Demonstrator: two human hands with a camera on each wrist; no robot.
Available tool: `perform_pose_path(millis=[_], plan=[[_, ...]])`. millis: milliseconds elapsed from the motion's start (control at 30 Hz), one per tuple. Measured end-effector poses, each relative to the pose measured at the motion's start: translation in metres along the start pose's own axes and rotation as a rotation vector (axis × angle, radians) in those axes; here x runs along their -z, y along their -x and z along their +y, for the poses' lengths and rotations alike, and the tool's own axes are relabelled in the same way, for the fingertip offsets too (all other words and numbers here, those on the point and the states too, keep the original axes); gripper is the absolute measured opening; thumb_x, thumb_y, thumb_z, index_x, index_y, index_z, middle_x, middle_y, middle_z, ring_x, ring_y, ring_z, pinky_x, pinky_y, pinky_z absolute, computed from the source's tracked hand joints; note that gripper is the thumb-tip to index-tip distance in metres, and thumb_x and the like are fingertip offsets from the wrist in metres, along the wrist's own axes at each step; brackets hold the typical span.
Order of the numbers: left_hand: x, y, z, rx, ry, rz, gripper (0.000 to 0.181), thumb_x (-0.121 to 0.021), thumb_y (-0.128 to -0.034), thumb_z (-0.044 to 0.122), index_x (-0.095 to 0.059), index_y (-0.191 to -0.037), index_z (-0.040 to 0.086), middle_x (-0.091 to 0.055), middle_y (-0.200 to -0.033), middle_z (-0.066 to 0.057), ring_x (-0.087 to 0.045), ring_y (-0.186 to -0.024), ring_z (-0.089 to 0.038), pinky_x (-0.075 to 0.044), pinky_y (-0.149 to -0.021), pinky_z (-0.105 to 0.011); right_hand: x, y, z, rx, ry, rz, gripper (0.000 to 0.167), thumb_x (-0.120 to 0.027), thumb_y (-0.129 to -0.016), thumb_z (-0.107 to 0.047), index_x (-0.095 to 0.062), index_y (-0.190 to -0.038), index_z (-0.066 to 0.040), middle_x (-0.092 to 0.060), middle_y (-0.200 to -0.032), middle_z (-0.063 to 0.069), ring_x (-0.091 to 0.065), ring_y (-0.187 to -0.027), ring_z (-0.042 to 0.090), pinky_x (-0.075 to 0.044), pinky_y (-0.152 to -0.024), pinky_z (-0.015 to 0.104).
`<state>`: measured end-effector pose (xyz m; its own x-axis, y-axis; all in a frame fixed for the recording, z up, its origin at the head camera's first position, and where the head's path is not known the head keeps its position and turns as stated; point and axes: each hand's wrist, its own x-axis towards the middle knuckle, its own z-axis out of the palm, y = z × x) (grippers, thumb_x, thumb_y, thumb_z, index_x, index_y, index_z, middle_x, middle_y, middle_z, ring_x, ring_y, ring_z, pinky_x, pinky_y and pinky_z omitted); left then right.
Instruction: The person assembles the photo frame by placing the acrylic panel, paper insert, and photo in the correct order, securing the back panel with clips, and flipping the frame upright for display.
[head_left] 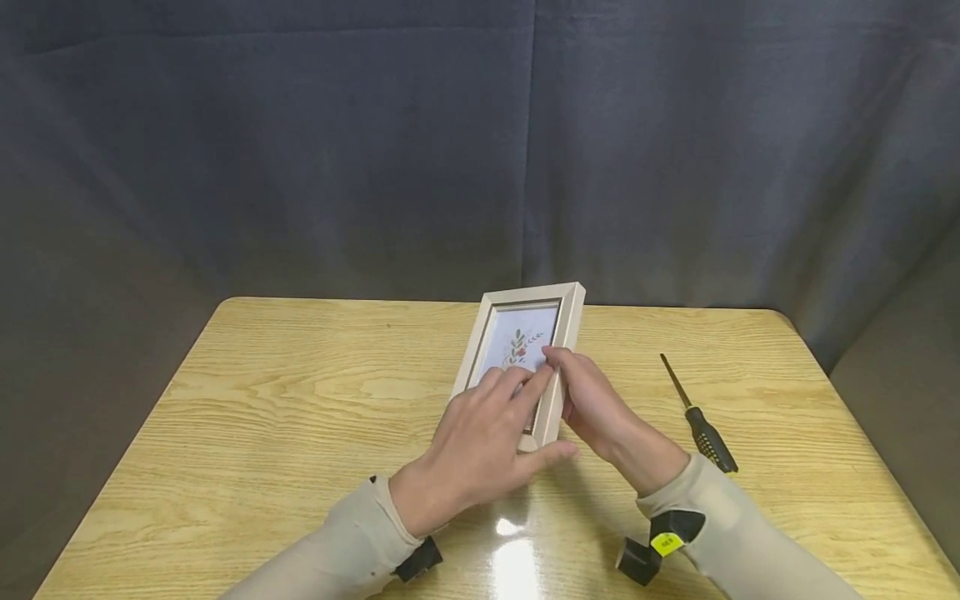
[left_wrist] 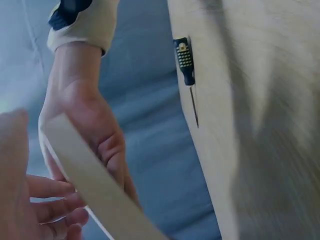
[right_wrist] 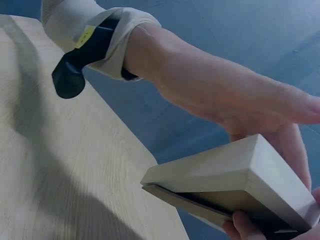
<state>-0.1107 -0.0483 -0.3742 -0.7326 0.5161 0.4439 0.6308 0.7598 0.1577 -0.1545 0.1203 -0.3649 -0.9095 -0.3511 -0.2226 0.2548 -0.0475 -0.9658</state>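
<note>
A cream picture frame [head_left: 568, 329] with a floral print [head_left: 517, 342] is held tilted above the table. My right hand [head_left: 600, 408] grips its right side, thumb on the front edge and fingers behind. In the right wrist view, fingertips of that hand [right_wrist: 245, 227] touch the back, where a thin panel or stand [right_wrist: 192, 205] sits slightly apart from the frame. My left hand [head_left: 480, 437] reaches over the lower front of the frame, fingers extended and slightly bent, thumb out past the lower edge. It covers the lower part of the print.
A screwdriver [head_left: 708, 437] with a black and yellow handle lies on the wooden table [head_left: 300, 400], right of the right hand. A dark curtain [head_left: 375, 167] hangs behind the table. Both sleeves carry black wrist cameras [head_left: 641, 560].
</note>
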Motion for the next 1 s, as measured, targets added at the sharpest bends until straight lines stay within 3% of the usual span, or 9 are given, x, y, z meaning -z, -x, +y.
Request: perform_pose_path(millis=[167, 267, 333, 400, 500, 633, 800, 900, 1000], plan=[[0.005, -0.007, -0.016, 0.062, 0.063, 0.138, 0.055, -0.062, -0.0970, 0.047, -0.058, -0.140, 0.012, -0.064, -0.129, -0.007, -0.062, -0.114, -0.023, -0.058, -0.077, -0.035, 0.002, 0.002, 0.000, -0.020, -0.006, 0.024, 0.052, -0.026, -0.105, -0.026, -0.038, -0.147, 0.004, -0.068, -0.115, -0.003, -0.068, -0.099, 0.003, -0.056, -0.091, 0.026], [0.005, -0.011, -0.031, 0.128, 0.081, 0.209, 0.050, -0.066, -0.0958, 0.034, -0.058, -0.139, 0.010, -0.061, -0.131, -0.011, -0.058, -0.122, -0.028, -0.056, -0.090, -0.041, 0.003, 0.004, -0.001, -0.039, 0.001, 0.037, 0.055, -0.026, -0.104, -0.027, -0.034, -0.151, 0.000, -0.061, -0.133, 0.010, -0.065, -0.106, 0.004, -0.052, -0.095, 0.027], [0.004, -0.013, -0.040, 0.194, 0.117, 0.210, 0.052, -0.065, -0.0957, 0.029, -0.054, -0.143, 0.010, -0.057, -0.136, -0.013, -0.053, -0.129, -0.029, -0.052, -0.099, -0.045, 0.004, 0.005, -0.002, -0.054, 0.007, 0.049, 0.056, -0.026, -0.104, -0.029, -0.032, -0.153, -0.003, -0.056, -0.140, 0.013, -0.063, -0.110, 0.006, -0.050, -0.098, 0.027], [0.004, -0.014, -0.049, 0.275, 0.199, 0.177, 0.057, -0.063, -0.0971, 0.027, -0.047, -0.150, 0.011, -0.050, -0.144, -0.013, -0.046, -0.137, -0.030, -0.047, -0.107, -0.048, 0.004, 0.007, -0.003, -0.062, 0.000, 0.057, 0.056, -0.026, -0.104, -0.030, -0.030, -0.154, -0.005, -0.054, -0.140, 0.013, -0.061, -0.113, 0.007, -0.048, -0.099, 0.028], [0.004, -0.014, -0.059, 0.400, 0.395, 0.097, 0.062, -0.057, -0.1006, 0.026, -0.034, -0.157, 0.016, -0.041, -0.154, -0.011, -0.040, -0.145, -0.029, -0.042, -0.113, -0.051, 0.006, 0.009, -0.005, -0.070, -0.008, 0.064, 0.056, -0.026, -0.103, -0.031, -0.028, -0.153, -0.006, -0.053, -0.136, 0.009, -0.059, -0.115, 0.010, -0.047, -0.100, 0.029], [0.005, -0.015, -0.069, 0.513, 0.713, -0.015, 0.062, -0.048, -0.1052, 0.024, -0.021, -0.161, 0.023, -0.040, -0.154, -0.011, -0.050, -0.139, -0.029, -0.049, -0.107, -0.049, 0.010, 0.011, -0.008, -0.069, -0.009, 0.072, 0.057, -0.026, -0.102, -0.033, -0.025, -0.154, -0.009, -0.050, -0.135, 0.007, -0.055, -0.118, 0.013, -0.045, -0.101, 0.031], [0.005, -0.016, -0.075, 0.549, 1.015, -0.107, 0.060, -0.039, -0.1081, 0.017, -0.013, -0.162, 0.021, -0.052, -0.144, -0.021, -0.067, -0.118, -0.035, -0.059, -0.091, -0.043, 0.013, 0.011, -0.011, -0.072, -0.011, 0.081, 0.058, -0.026, -0.101, -0.036, -0.024, -0.154, -0.012, -0.048, -0.134, 0.006, -0.053, -0.120, 0.015, -0.045, -0.100, 0.032], [0.006, -0.018, -0.077, 0.554, 1.106, -0.131, 0.060, -0.035, -0.1083, 0.013, -0.011, -0.162, 0.017, -0.057, -0.139, -0.027, -0.070, -0.111, -0.037, -0.061, -0.087, -0.041, 0.013, 0.011, -0.012, -0.071, -0.017, 0.076, 0.058, -0.026, -0.101, -0.036, -0.024, -0.154, -0.012, -0.049, -0.133, 0.005, -0.053, -0.120, 0.015, -0.045, -0.100, 0.032], [0.008, -0.018, -0.078, 0.569, 1.140, -0.145, 0.059, -0.035, -0.1084, 0.011, -0.012, -0.163, 0.015, -0.058, -0.138, -0.028, -0.072, -0.108, -0.037, -0.061, -0.085, -0.040, 0.014, 0.012, -0.012, -0.069, -0.022, 0.069, 0.059, -0.026, -0.101, -0.037, -0.024, -0.154, -0.012, -0.049, -0.133, 0.005, -0.053, -0.120, 0.015, -0.044, -0.101, 0.033]])
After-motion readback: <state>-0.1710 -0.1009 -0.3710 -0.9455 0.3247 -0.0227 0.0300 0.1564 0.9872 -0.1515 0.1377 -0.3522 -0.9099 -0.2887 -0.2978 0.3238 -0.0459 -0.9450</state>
